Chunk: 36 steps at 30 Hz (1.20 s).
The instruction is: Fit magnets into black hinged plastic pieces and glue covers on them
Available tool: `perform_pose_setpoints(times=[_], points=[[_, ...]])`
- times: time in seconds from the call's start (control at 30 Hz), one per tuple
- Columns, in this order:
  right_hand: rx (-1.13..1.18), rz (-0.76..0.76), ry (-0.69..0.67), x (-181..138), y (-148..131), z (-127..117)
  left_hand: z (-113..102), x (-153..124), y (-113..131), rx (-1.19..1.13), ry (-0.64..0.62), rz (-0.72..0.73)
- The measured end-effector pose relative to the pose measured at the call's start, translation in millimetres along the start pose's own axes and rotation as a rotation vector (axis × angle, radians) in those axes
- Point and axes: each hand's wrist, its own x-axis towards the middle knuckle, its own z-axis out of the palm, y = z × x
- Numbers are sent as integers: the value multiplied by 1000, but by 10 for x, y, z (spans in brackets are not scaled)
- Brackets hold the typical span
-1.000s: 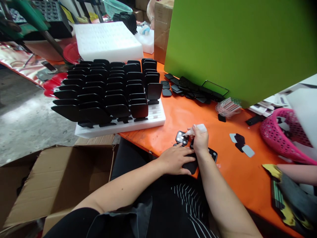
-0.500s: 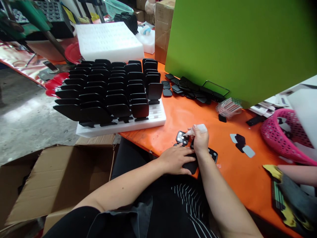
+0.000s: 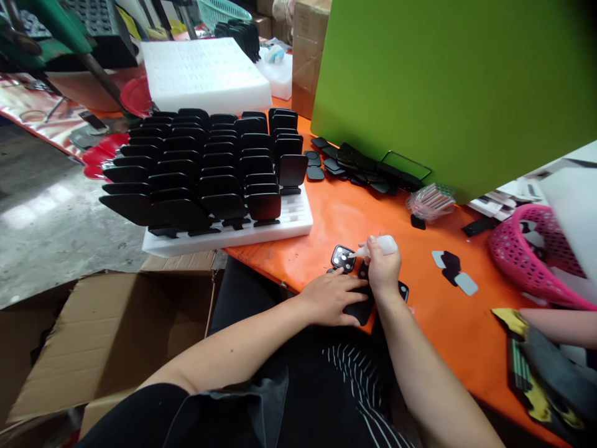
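My right hand is wrapped around a white squeeze bottle with a narrow tip. The tip points left, just beside a small black square piece dotted with several white spots. My left hand lies with fingers spread over a black flat plate at the table's near edge. Under and beside my right wrist, another dark piece with white spots shows in part. What lies beneath my left palm is hidden.
Rows of upright black plates stand in a white foam block. A green board rises behind loose black pieces. A pink basket and another person's arm are at right. An open carton sits lower left.
My right hand has moved slightly to the right with the squeeze bottle, so its tip has come off the middle of the spotted piece. My left hand stays in place.
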Motion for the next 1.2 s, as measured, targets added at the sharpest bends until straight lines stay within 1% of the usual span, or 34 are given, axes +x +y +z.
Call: perform_pose_setpoints(times=[0.1,0.3,0.43,0.53,0.6,0.7,0.77,0.83,0.93,1.03,1.13,1.2], points=[[-54,-21,-37,-38,30,0,-2,4,2,-9,5,-9],[-239,-170,-65,-99,79,-14,-19,15,8,-10,11,10],[-286,-192,-74,-115,73,-20,-24,22,12,-4,14,15],[-226,-166,-52,-116,64,-22,-16,19,11,2,7,11],[-129,-98,-36,-93,64,-50,-4,12,6,4,3,5],[67,1,15,-21,83,-159,15,-1,-3,10,-6,-5],[158,25,84,29,110,-262,23,-7,-7,13,-15,-3],[185,41,145,55,143,-356,25,-8,-9,13,-24,-1],[160,60,154,29,176,-419,23,-5,-9,19,-38,-8],[130,50,98,-42,158,-349,13,-1,-8,27,-49,-7],[83,27,11,-101,94,-203,-1,3,-4,22,-49,-3],[33,13,-17,-119,50,-113,-11,8,-2,10,-41,1]])
